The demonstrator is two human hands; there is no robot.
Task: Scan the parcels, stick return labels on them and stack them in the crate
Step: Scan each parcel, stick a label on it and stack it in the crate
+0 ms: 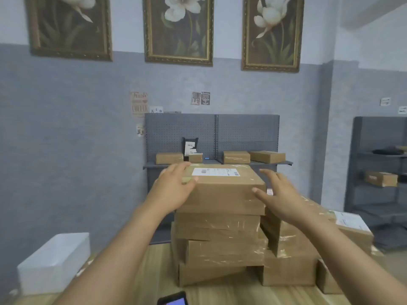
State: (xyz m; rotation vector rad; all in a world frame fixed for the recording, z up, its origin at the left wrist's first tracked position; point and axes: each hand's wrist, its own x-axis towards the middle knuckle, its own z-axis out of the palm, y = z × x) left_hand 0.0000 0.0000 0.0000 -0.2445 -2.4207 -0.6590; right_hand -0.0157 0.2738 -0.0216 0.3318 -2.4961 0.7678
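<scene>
1. Top parcel (222, 190): brown corrugated cardboard box, flat rectangular, clear glossy tape wrinkled on front face, white printed shipping label (215, 172) w/ barcode on its lid. Sits on top of a stack of parcels (220, 245) in mid tabletop.
2. Stack: same brown cardboard, taped, boxes slightly skewed vs each other. A second lower pile (293, 260) touches it on the right; one box there has a white label (350, 222) facing up.
3. Tabletop (154, 267): light wood-grain, smooth.
4. Left hand (174, 188): grip loose, fingers nearly straight, palm on the top parcel's left edge, thumb lying across the lid's front-left corner. Touching, not clenched.
5. Right hand (279, 194): grip released, fingers spread and straight, just beside the top parcel's right side; thumb tip at the front-right corner. Contact there — can't tell.
6. White translucent plastic crate (55, 260), rectangular, on the left of tabletop, well apart from the stack.
7. Dark phone (174, 300) w/ lit bluish screen at the near edge, partly cut off.
8. Bkgd: grey perforated metal shelf unit (211, 133) carrying more small cardboard boxes; three gilt-framed flower paintings (178, 29) on the grey textured wall.
</scene>
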